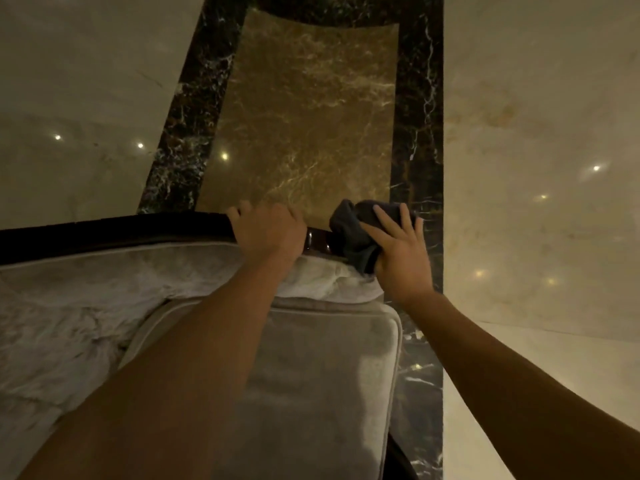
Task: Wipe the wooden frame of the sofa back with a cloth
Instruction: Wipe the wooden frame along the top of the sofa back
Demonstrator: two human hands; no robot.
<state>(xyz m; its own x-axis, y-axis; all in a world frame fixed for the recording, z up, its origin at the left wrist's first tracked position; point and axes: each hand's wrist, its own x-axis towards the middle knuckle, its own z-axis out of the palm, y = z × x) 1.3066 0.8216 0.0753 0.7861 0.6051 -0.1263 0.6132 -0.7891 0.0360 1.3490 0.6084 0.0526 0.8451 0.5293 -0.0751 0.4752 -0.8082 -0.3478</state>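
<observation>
Nearest me, the pale grey velvet cushion point(322, 375) hides the sofa's seat. My left hand point(266, 233) clamps the dark glossy wooden frame point(114, 230) at its top edge. My right hand point(401, 251) presses the limp dark grey cloth point(349, 233) on the frame's right end, which it covers; I'd keep it bunched under the palm.

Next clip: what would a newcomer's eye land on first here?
Probably the two hands at mid-frame: the right hand presses a dark cloth onto the end of the sofa's dark wooden frame, while the left hand grips that rail beside it. Behind them lies a glossy marble floor with a black border.
</observation>
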